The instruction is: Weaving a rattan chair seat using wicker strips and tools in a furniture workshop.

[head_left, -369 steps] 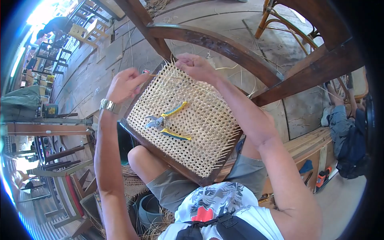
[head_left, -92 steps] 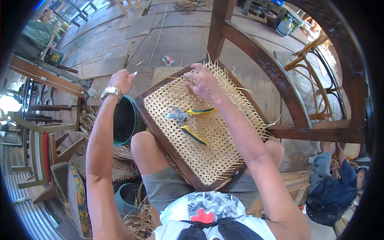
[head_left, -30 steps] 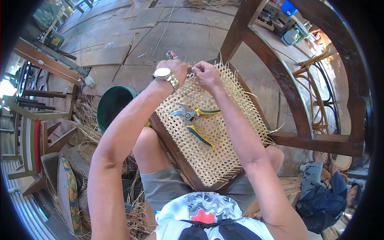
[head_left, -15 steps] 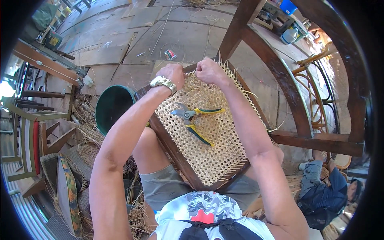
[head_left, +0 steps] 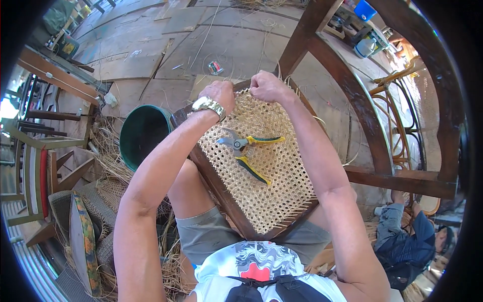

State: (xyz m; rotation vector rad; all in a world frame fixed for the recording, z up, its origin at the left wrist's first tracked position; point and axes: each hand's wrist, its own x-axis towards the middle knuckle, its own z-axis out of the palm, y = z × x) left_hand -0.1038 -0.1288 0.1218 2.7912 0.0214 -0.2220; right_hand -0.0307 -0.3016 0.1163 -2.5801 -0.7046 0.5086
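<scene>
A dark wooden chair seat frame [head_left: 221,201] lies across my lap, filled with woven cane webbing [head_left: 271,191] whose loose strand ends stick out along the edges. At the far edge of the webbing, my left hand [head_left: 219,94] is closed, a metal watch on its wrist. Close beside it to the right, my right hand [head_left: 267,87] is curled tight at the far rim. Whatever its fingers pinch is hidden, probably too thin to make out. Open-bladed pruning shears [head_left: 240,144] with yellow and green handles rest on the webbing between my forearms, untouched.
A dark green bucket [head_left: 132,136] stands left of the frame, with cane scraps [head_left: 113,156] around it. The chair's wooden back [head_left: 347,85] rises at the right. A small clear packet [head_left: 215,68] lies on the plank floor ahead. Another person [head_left: 407,236] is at the lower right.
My right hand has shifted slightly to the right along the far rim. My left hand has turned a little, staying near the same spot. The shears still lie on the webbing.
</scene>
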